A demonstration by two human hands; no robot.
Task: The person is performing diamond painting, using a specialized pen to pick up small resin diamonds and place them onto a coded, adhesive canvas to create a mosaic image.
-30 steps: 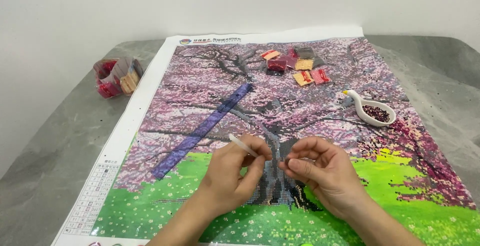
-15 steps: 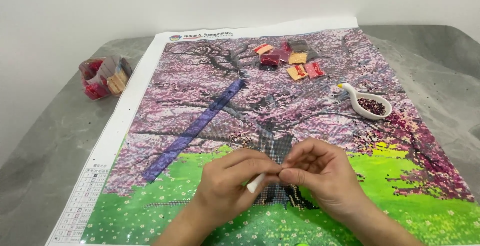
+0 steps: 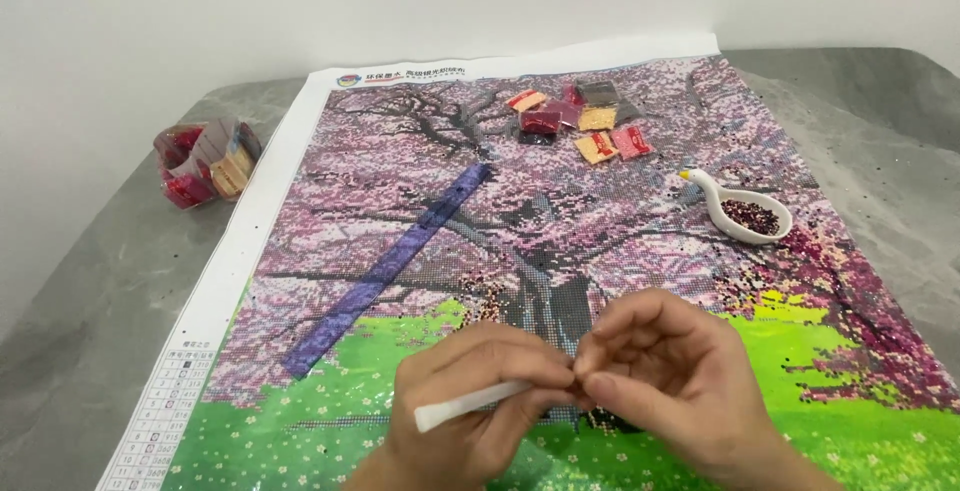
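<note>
A large diamond-painting canvas [image 3: 600, 221] of a pink blossoming tree over green grass covers the grey table. My left hand [image 3: 470, 406] holds a white applicator pen [image 3: 470, 403], its blunt end pointing left and its tip at my right fingertips. My right hand [image 3: 670, 381] is pinched against that tip; whether it holds anything small is hidden. Both hands hover over the tree trunk at the canvas's lower middle.
A white swan-shaped tray [image 3: 745, 213] of dark beads sits at the right. Small bead packets [image 3: 580, 121] lie near the top. A purple ruler [image 3: 385, 269] lies diagonally at the left. A clear bag of packets [image 3: 205, 161] rests on the grey table [image 3: 90, 281].
The pen in my left hand has swung from pointing up-left to lying nearly level, blunt end left. Both hands have dropped lower in the view and closed together.
</note>
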